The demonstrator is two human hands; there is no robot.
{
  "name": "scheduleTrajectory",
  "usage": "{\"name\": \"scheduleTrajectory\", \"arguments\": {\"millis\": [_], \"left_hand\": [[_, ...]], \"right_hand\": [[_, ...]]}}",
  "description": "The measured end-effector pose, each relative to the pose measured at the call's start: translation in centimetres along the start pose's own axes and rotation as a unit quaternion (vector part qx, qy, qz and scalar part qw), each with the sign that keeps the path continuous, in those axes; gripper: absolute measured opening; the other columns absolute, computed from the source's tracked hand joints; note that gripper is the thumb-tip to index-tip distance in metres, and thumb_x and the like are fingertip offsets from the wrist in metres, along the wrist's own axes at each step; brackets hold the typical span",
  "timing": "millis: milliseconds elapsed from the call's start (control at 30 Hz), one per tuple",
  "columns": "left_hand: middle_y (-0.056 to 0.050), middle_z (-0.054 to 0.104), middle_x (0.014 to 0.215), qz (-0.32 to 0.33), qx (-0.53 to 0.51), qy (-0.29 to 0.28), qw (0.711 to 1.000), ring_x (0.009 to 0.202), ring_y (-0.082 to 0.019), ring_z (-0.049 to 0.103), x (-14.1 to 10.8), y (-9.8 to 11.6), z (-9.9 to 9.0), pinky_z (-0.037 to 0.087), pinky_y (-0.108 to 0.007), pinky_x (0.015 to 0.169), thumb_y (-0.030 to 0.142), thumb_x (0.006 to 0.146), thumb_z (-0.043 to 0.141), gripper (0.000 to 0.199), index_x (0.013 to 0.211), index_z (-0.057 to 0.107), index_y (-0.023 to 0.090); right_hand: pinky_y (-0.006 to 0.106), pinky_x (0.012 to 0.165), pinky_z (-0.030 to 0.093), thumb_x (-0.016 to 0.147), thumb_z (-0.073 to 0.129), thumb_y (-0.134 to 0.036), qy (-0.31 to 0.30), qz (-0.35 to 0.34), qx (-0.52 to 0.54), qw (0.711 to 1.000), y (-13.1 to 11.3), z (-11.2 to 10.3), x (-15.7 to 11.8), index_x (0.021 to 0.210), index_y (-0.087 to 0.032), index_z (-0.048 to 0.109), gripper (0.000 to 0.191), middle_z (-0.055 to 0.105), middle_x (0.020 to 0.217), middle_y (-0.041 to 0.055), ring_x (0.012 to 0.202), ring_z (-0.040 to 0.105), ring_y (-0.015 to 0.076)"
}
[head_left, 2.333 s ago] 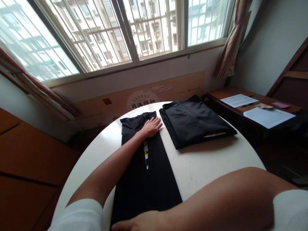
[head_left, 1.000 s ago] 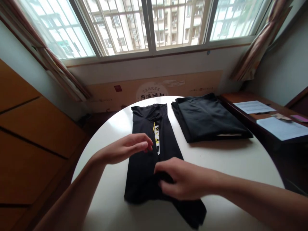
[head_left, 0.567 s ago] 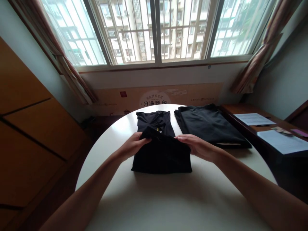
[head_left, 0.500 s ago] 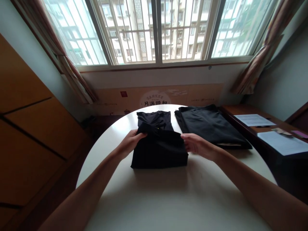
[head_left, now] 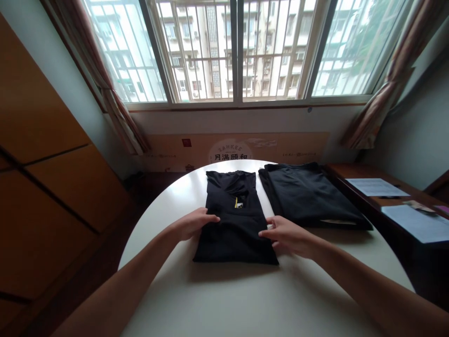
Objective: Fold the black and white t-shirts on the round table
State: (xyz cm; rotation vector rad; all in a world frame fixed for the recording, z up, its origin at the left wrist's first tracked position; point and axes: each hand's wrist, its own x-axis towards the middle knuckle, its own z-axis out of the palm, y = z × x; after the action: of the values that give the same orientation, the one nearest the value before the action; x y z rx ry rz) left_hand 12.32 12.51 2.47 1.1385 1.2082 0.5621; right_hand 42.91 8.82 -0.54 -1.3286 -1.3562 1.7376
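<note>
**Q:** What are my hands doing on this one?

**A:** Nothing's clamped. My left hand [head_left: 192, 224] lies palm down on the left side of the folded black garment [head_left: 235, 231], and my right hand [head_left: 288, 238] rests at its right edge, fingers slightly spread. The hands are apart, with the garment between them.

**Q:** Material and shape?

**A:** Thin, smooth dark fabric with a soft sheen, folded into a long flat panel. It's narrower at the far end, where a neck-like opening shows, and wider and squared off at the near end.

**Q:** Any labels or writing?

**A:** A small yellow-and-white tag [head_left: 238, 202] shows near the neck, but its print is too small to read. Behind the table, the cardboard panel [head_left: 230, 152] under the window reads 月满颐和. The Latin line above that is too small to be sure of.

**Q:** Where is it, and which way does it point?

**A:** It's on the white round table [head_left: 245, 299], with its long axis running straight away from me toward the window, neck end far. A second folded black garment [head_left: 310, 196] lies just beside it on the right. Further right, a wooden desk [head_left: 354, 177] holds sheets of paper [head_left: 377, 187].
</note>
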Motion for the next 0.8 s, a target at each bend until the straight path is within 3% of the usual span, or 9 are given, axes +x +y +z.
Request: {"name": "scheduleTrajectory", "arguments": {"millis": [167, 333, 400, 500, 633, 700, 800], "left_hand": [[-0.011, 0.081, 0.105, 0.006, -0.037, -0.049, 0.998, 0.103, -0.031, 0.076, -4.6, -2.6, 2.3, 0.059, -0.038, 0.095, 0.037, 0.069, 0.09, 0.04, 0.1, 0.076, 0.016], [-0.01, 0.08, 0.113, -0.006, -0.097, -0.068, 0.993, 0.107, -0.032, 0.075, -10.0, -4.7, 5.6, 0.057, -0.041, 0.098, 0.042, 0.071, 0.092, 0.046, 0.109, 0.077, 0.022], [-0.011, 0.079, 0.113, -0.011, -0.12, -0.074, 0.99, 0.108, -0.032, 0.075, -11.0, -4.8, 6.3, 0.057, -0.042, 0.1, 0.045, 0.072, 0.092, 0.045, 0.107, 0.077, 0.022], [-0.011, 0.078, 0.112, -0.009, -0.14, -0.043, 0.989, 0.105, -0.031, 0.075, -10.7, -4.4, 6.4, 0.058, -0.041, 0.094, 0.046, 0.071, 0.093, 0.048, 0.107, 0.074, 0.022], [-0.004, 0.075, 0.094, -0.017, -0.127, 0.06, 0.99, 0.084, -0.021, 0.072, -8.2, -3.2, 5.4, 0.054, -0.027, 0.065, 0.041, 0.068, 0.094, 0.051, 0.106, 0.067, 0.022], [-0.003, 0.075, 0.092, -0.018, -0.138, 0.055, 0.989, 0.077, -0.018, 0.07, -6.9, -2.1, 5.0, 0.051, -0.024, 0.061, 0.038, 0.067, 0.094, 0.05, 0.103, 0.063, 0.022], [-0.008, 0.077, 0.105, 0.039, -0.154, 0.038, 0.987, 0.083, -0.017, 0.071, -5.4, -0.2, 4.4, 0.054, -0.024, 0.07, 0.033, 0.066, 0.095, 0.05, 0.098, 0.059, 0.02]], "right_hand": [[0.02, 0.055, 0.049, 0.068, 0.087, -0.026, -0.009, 0.019, -0.051, 0.998, 1.5, 0.5, -3.7, 0.102, -0.018, 0.07, 0.039, 0.063, 0.08, -0.0017, 0.071, 0.064, 0.014], [0.023, 0.053, 0.05, 0.071, 0.084, -0.027, -0.149, 0.074, -0.048, 0.985, 1.9, 0.9, -7.7, 0.105, -0.02, 0.074, 0.037, 0.073, 0.089, 0.0031, 0.074, 0.069, 0.0193], [0.024, 0.056, 0.051, 0.071, 0.088, -0.035, -0.165, 0.073, -0.025, 0.983, 1.6, 0.9, -8.3, 0.11, -0.021, 0.076, 0.044, 0.076, 0.099, 0.0061, 0.084, 0.072, 0.0234], [0.023, 0.058, 0.048, 0.072, 0.091, -0.05, -0.11, 0.024, -0.019, 0.993, 1.2, 1.0, -7.6, 0.113, -0.02, 0.077, 0.053, 0.076, 0.107, 0.0078, 0.088, 0.07, 0.0223], [0.024, 0.054, 0.042, 0.076, 0.086, -0.059, -0.016, -0.004, -0.08, 0.997, 1.1, 1.1, -4.4, 0.102, -0.017, 0.078, 0.05, 0.073, 0.089, 0.0055, 0.072, 0.063, 0.0174], [0.025, 0.054, 0.041, 0.072, 0.088, -0.053, 0.011, -0.021, -0.115, 0.993, 0.7, 0.9, -2.7, 0.097, -0.017, 0.077, 0.046, 0.069, 0.077, 0.0023, 0.066, 0.059, 0.0165], [0.025, 0.054, 0.038, 0.07, 0.086, -0.046, 0.02, -0.088, -0.142, 0.986, -0.9, 0.2, -0.6, 0.093, -0.017, 0.075, 0.038, 0.061, 0.066, -0.0016, 0.061, 0.053, 0.0146]]}}
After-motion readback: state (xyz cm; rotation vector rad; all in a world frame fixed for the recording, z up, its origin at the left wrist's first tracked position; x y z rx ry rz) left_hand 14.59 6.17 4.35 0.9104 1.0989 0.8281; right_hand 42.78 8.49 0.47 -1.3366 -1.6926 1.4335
